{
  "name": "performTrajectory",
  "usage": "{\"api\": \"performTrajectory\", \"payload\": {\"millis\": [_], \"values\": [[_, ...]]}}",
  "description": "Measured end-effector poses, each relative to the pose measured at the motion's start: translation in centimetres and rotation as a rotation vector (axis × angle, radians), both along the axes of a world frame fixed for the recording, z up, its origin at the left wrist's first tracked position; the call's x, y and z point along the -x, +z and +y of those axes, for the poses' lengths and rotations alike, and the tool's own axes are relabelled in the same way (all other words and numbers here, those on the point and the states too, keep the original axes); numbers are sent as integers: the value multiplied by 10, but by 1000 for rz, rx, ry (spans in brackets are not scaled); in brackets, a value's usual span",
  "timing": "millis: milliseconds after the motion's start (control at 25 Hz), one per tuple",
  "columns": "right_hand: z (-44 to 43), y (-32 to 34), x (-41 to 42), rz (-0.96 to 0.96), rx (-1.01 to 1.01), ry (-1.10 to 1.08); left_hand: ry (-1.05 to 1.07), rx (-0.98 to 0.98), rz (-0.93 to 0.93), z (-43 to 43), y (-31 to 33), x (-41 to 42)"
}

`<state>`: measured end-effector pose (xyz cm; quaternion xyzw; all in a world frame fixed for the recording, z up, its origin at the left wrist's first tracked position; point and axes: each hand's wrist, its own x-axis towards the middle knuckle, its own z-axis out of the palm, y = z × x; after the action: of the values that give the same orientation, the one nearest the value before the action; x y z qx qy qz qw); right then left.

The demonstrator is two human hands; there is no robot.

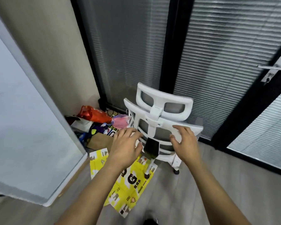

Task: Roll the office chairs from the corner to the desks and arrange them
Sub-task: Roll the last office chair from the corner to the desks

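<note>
Right hand (185, 142) fingers clasp the backrest of the white mesh office chair (161, 101); left hand (126, 143) fingers spread at its other edge.

Glossy white plastic frames the chair (159, 117), grey mesh cloth inside; yellow printed cardboard (128, 184) lies on matt wood-look floor (217, 184).
</note>
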<state>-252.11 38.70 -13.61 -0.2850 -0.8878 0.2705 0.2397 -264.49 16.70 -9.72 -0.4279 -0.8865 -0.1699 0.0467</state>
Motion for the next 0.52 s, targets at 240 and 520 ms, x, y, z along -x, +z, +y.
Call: {"api": "performTrajectory", "payload": {"millis": [240, 520], "values": [[50, -30, 70, -207, -65, -281, -125, 80, -66, 64, -27, 116], [62, -57, 78, -230, -44, -376, -203, 106, -119, 105, -60, 225]]}}
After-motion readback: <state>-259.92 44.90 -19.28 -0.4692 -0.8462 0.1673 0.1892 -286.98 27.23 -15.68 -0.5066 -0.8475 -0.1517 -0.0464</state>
